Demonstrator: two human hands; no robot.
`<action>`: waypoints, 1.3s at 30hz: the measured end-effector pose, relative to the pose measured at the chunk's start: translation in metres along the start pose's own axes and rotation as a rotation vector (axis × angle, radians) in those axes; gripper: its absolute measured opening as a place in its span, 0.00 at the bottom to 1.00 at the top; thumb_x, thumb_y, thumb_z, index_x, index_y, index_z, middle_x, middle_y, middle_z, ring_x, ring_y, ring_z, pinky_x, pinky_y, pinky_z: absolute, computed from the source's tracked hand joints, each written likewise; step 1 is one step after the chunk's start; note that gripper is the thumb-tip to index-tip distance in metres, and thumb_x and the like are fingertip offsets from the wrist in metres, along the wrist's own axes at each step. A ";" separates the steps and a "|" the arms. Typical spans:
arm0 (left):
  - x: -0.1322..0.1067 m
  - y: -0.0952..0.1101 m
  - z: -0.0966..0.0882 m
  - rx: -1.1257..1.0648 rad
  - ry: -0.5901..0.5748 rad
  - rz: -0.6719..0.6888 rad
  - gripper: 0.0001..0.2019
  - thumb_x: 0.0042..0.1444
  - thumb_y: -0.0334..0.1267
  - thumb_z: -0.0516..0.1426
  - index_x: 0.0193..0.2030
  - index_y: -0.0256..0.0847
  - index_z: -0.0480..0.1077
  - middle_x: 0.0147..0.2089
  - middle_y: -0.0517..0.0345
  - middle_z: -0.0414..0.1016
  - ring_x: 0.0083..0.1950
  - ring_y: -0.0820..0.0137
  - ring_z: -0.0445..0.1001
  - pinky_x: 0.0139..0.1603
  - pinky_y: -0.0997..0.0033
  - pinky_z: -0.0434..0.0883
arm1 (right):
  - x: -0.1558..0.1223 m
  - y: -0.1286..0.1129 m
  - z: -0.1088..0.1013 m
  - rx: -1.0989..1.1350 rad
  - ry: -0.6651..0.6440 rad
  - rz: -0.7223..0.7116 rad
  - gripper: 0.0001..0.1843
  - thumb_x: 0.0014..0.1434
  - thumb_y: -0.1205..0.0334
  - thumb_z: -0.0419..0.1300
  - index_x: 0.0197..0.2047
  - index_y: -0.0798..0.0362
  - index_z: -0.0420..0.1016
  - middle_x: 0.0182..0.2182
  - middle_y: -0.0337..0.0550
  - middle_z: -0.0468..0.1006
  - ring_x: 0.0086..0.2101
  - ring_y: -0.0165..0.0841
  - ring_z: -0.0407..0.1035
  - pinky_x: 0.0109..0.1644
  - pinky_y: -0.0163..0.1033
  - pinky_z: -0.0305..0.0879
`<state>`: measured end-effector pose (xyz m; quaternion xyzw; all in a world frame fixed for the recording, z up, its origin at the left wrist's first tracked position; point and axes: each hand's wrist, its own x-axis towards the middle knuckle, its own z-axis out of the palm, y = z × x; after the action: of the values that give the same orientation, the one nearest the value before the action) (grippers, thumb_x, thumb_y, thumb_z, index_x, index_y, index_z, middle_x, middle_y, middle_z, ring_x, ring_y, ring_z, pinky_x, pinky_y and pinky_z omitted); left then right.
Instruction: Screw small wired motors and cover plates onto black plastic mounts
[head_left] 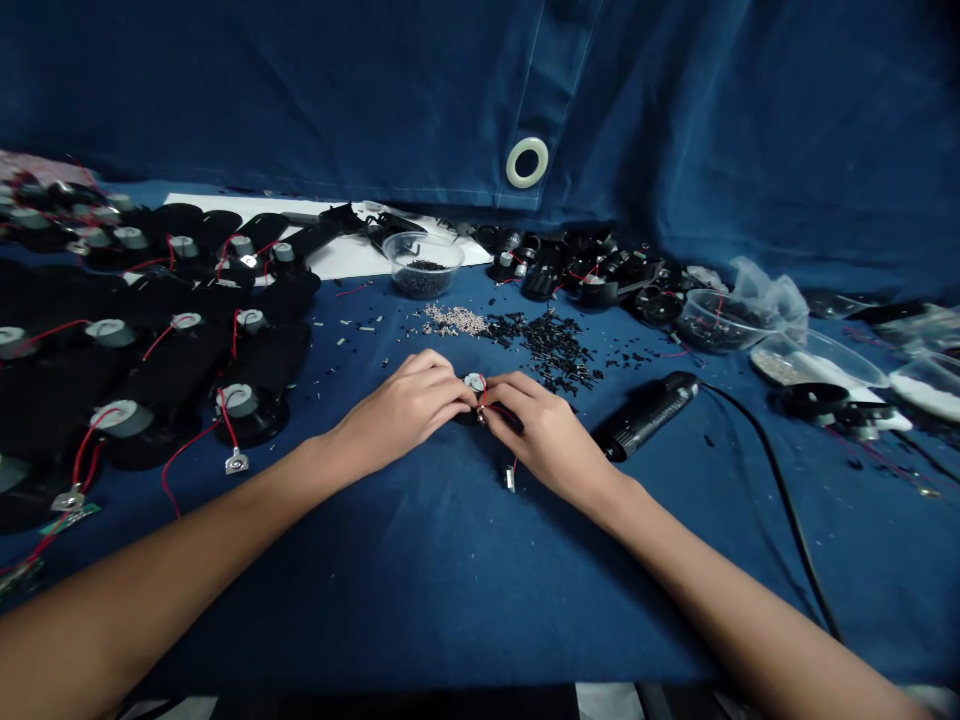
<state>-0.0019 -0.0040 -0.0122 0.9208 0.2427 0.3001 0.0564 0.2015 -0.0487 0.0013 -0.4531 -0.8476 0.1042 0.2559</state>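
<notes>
Both hands meet at a small silver motor (474, 381) in a black plastic housing, low over the blue cloth. My left hand (401, 408) is closed, its thumb and fingertips pinching the left side of this part. From the right, my right hand (541, 428) has its fingers closed on the red wire (483, 388) beside the motor; its fingertips partly cover the housing. Below the right hand dangles a small metal tab (511, 479) on a red wire. A black corded electric screwdriver (651, 412) lies to the right of that hand.
Rows of black housings with motors and red wires (240, 402) fill the left side. Loose small black pieces (559, 350) and silvery screws (455, 320) lie beyond the hands, near a clear tub (424, 266). More tubs (721, 322) stand at right; a cable (780, 480) runs forward.
</notes>
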 end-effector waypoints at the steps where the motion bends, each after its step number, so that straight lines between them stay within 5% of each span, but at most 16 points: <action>1: 0.000 0.000 0.000 -0.002 0.001 -0.001 0.06 0.63 0.34 0.54 0.42 0.38 0.71 0.39 0.55 0.73 0.47 0.68 0.65 0.50 0.67 0.65 | 0.000 0.000 0.000 0.000 0.003 -0.002 0.07 0.65 0.65 0.50 0.43 0.53 0.69 0.44 0.45 0.71 0.42 0.32 0.69 0.50 0.41 0.68; 12: -0.002 -0.001 0.000 0.082 -0.048 0.048 0.07 0.64 0.33 0.52 0.43 0.35 0.70 0.42 0.53 0.71 0.48 0.67 0.65 0.50 0.66 0.68 | 0.001 0.001 0.004 -0.006 0.001 -0.036 0.06 0.63 0.67 0.52 0.41 0.54 0.69 0.45 0.45 0.69 0.42 0.30 0.68 0.51 0.38 0.66; 17: -0.001 -0.001 -0.002 0.069 -0.066 0.058 0.08 0.65 0.33 0.50 0.43 0.36 0.70 0.42 0.53 0.70 0.47 0.67 0.65 0.49 0.66 0.68 | -0.004 -0.002 -0.018 -0.020 0.086 0.061 0.09 0.64 0.62 0.52 0.44 0.52 0.71 0.43 0.43 0.71 0.43 0.30 0.68 0.52 0.38 0.64; 22: -0.002 -0.002 -0.003 -0.012 -0.068 0.034 0.09 0.65 0.33 0.50 0.45 0.38 0.71 0.43 0.53 0.70 0.47 0.68 0.65 0.49 0.67 0.68 | -0.029 0.020 -0.059 -0.467 0.244 0.498 0.17 0.63 0.50 0.50 0.44 0.54 0.71 0.39 0.50 0.73 0.39 0.39 0.70 0.45 0.45 0.66; 26: -0.004 -0.002 -0.003 -0.054 -0.067 0.028 0.09 0.65 0.32 0.49 0.45 0.39 0.70 0.44 0.53 0.69 0.47 0.69 0.66 0.49 0.67 0.68 | -0.051 0.054 -0.088 -0.640 0.047 1.026 0.35 0.59 0.35 0.42 0.50 0.57 0.68 0.37 0.60 0.75 0.39 0.54 0.72 0.40 0.56 0.66; 29: -0.004 -0.002 -0.003 -0.047 -0.068 0.009 0.09 0.65 0.32 0.50 0.45 0.38 0.70 0.43 0.53 0.70 0.47 0.68 0.65 0.49 0.66 0.68 | -0.058 0.078 -0.096 -0.465 -0.046 1.277 0.47 0.53 0.27 0.41 0.56 0.62 0.62 0.30 0.60 0.76 0.34 0.53 0.73 0.39 0.56 0.67; 32: -0.003 0.001 -0.004 -0.061 -0.062 0.022 0.09 0.65 0.33 0.50 0.44 0.38 0.71 0.42 0.53 0.71 0.46 0.68 0.66 0.48 0.66 0.68 | -0.061 0.092 -0.091 -0.113 0.047 1.403 0.59 0.46 0.27 0.52 0.65 0.66 0.44 0.22 0.52 0.75 0.21 0.48 0.71 0.27 0.52 0.69; 35: -0.002 0.005 -0.003 -0.083 -0.062 0.045 0.09 0.65 0.32 0.50 0.44 0.38 0.71 0.41 0.54 0.71 0.46 0.69 0.66 0.48 0.67 0.68 | -0.061 0.100 -0.083 0.089 0.251 1.333 0.60 0.40 0.35 0.65 0.65 0.64 0.47 0.21 0.49 0.73 0.17 0.45 0.69 0.20 0.49 0.66; 39: -0.002 0.010 -0.001 -0.079 -0.075 0.052 0.09 0.64 0.32 0.50 0.44 0.38 0.72 0.42 0.55 0.72 0.46 0.69 0.67 0.48 0.67 0.68 | -0.057 0.110 -0.074 0.138 0.457 1.231 0.56 0.35 0.48 0.71 0.62 0.65 0.53 0.22 0.45 0.73 0.20 0.40 0.69 0.23 0.44 0.68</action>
<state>0.0001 -0.0135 -0.0103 0.9345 0.2042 0.2760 0.0940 0.3456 -0.0373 0.0000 -0.8482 -0.3496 0.1866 0.3514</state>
